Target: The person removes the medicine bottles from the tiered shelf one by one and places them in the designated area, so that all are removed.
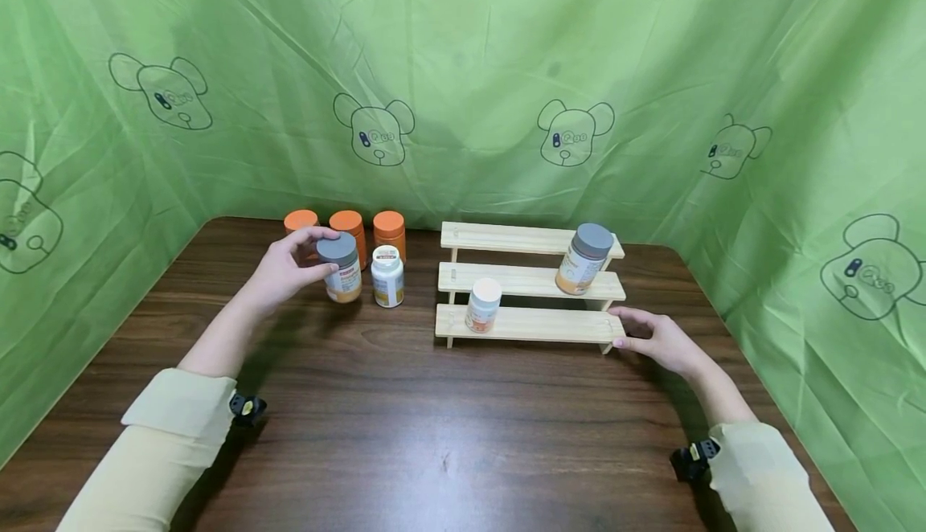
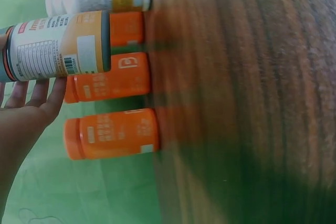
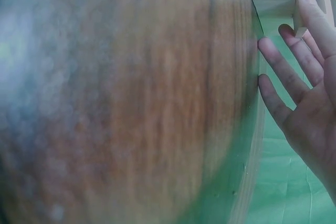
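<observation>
In the head view my left hand grips a grey-capped supplement bottle with a white and orange label, thumb and fingers round its cap. The left wrist view shows this bottle raised off the table. My right hand pinches the right end of the lowest step of a three-tier wooden display rack, thumb in front. A white bottle stands on the lowest step at left. Another grey-capped bottle stands on the middle step at right.
Three orange bottles stand in a row at the back left, partly hidden by the left hand and its bottle. A white bottle stands in front of them. Green cloth hangs around the dark wooden table.
</observation>
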A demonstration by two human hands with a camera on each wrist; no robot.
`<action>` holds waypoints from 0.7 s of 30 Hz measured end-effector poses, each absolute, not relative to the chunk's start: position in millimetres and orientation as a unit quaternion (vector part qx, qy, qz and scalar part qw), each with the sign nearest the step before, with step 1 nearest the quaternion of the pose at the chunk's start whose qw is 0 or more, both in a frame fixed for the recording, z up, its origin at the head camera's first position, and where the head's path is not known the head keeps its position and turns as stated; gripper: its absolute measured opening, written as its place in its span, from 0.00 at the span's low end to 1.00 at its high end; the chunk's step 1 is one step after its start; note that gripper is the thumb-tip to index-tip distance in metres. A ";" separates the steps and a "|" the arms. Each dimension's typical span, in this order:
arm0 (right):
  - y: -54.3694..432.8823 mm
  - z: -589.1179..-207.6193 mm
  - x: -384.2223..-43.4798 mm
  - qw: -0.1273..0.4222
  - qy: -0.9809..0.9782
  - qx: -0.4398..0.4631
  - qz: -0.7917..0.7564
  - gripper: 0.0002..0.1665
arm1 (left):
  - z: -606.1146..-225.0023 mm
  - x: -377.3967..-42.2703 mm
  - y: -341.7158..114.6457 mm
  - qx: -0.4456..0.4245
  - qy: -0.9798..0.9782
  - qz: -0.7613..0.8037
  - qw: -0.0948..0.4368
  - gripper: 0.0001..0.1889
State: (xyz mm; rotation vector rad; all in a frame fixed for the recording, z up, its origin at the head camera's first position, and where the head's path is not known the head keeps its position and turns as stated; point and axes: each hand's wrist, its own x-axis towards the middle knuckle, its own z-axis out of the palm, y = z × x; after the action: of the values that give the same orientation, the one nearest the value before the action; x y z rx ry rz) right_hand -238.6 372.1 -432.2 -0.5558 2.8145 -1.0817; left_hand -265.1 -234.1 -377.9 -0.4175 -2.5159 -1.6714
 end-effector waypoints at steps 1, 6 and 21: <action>372.1 -432.1 -238.5 0.038 0.917 -0.181 -0.354 0.32 | -379.8 -266.3 -234.2 -0.133 -0.827 -0.545 0.045 0.23; 372.3 -432.2 -238.1 0.034 0.918 -0.179 -0.354 0.32 | -388.0 -272.7 -234.7 -0.110 -0.832 -0.543 0.035 0.23; 368.5 -427.1 -235.1 0.040 0.920 -0.181 -0.345 0.32 | -401.9 -285.0 -238.1 -0.092 -0.843 -0.530 0.000 0.27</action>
State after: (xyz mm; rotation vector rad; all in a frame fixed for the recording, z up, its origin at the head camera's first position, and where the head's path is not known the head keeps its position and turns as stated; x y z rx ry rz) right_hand -235.1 368.5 -427.1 -0.5551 2.8194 -1.0579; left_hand -285.0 -238.1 -401.9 -0.2905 -2.6471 -1.6660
